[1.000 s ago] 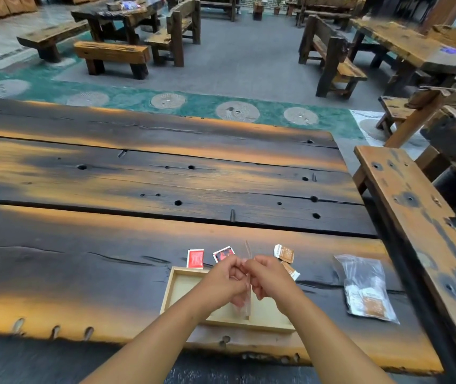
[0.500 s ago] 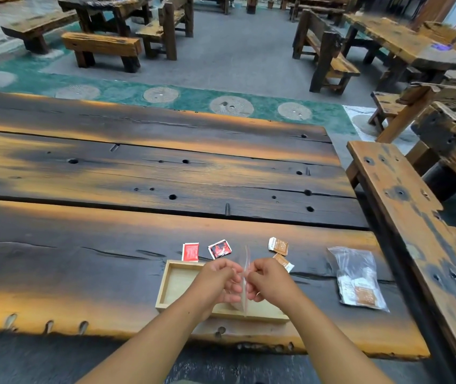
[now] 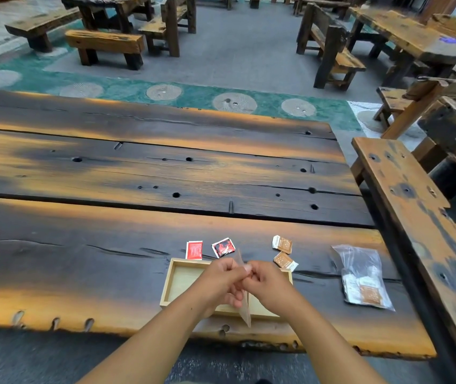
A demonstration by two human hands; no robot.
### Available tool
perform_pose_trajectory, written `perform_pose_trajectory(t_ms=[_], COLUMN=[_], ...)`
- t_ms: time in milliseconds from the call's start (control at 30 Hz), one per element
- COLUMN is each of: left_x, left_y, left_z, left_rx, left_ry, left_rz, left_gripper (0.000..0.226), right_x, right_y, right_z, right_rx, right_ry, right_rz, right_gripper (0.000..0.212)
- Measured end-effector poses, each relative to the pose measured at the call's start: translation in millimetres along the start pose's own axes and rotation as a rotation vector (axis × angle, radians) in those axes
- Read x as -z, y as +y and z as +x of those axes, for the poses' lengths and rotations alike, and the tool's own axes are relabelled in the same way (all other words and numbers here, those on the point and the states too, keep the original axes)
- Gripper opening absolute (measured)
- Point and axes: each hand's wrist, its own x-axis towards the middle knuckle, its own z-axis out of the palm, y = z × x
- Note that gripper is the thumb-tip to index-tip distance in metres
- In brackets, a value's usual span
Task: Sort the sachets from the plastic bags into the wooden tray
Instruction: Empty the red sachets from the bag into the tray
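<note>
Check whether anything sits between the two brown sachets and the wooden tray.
Nothing on the table does. The brown sachets lie just past the wooden tray, at its far right corner. The left hand and right hand hold a clear bag above it.

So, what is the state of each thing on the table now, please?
wooden tray: flat on table, visible part bare, rest hidden.
held bag: upright over the tray, edge-on, contents unclear.
left grip: pinches the held bag.
right grip: pinches the held bag.
red sachet: loose on table, beyond tray.
red-black sachet: loose on table, beyond tray.
brown sachets: two, loose on table, outside tray.
bag on table: lies flat, sachets inside.
</note>
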Motion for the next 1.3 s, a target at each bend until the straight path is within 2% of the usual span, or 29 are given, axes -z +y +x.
perform_pose_trajectory(t_ms=[100, 200, 500, 600, 733, 833, 900, 1033, 1133, 1200, 1300], left_x=[5, 9, 20, 24, 22, 20, 21, 24, 31, 38, 45], left_y=[3, 10, 26, 27, 23, 20, 20, 30, 43, 53, 66], left_z=[0, 0, 4, 4, 5, 5, 6, 3, -1, -5, -11], left_rx=[-0.022, -0.061, -0.098, -0.075, -0.033, -0.027, -0.014, -0.025, -0.001, 0.031, 0.064], left_ry=[-0.085, -0.137, -0.179, -0.245, -0.253, -0.226, -0.18, -0.099, -0.101, -0.12, -0.085], left_rz=[-0.01, 0.007, 0.066, 0.056, 0.011, -0.014, 0.075, 0.417, 0.628, 0.781, 1.144], left_gripper=[0.025, 0.026, 0.031, 0.025, 0.016, 0.015, 0.016, 0.006, 0.012, 0.014, 0.011], right_x=[5, 9, 15, 14, 11, 11, 15, 29, 40, 50, 62], right_y=[4, 0, -8, -6, -1, 0, 1, -2, -5, -7, -14], right_z=[-1, 0, 3, 0, -2, 2, 4, 9, 11, 9, 3], right_rx=[0.002, 0.003, -0.048, -0.058, -0.059, -0.099, -0.106, -0.023, 0.018, 0.024, 0.031], right_ry=[-0.095, -0.153, -0.247, -0.263, -0.224, -0.104, -0.001, 0.136, 0.214, 0.199, 0.059], right_rz=[0.285, 0.404, 0.676, 0.759, 0.805, 0.858, 0.768, 0.274, -0.024, -0.088, -0.269], right_gripper=[0.017, 0.03, 0.01, 0.022, 0.021, 0.024, 0.032, 0.03, 0.031, 0.029, 0.022])
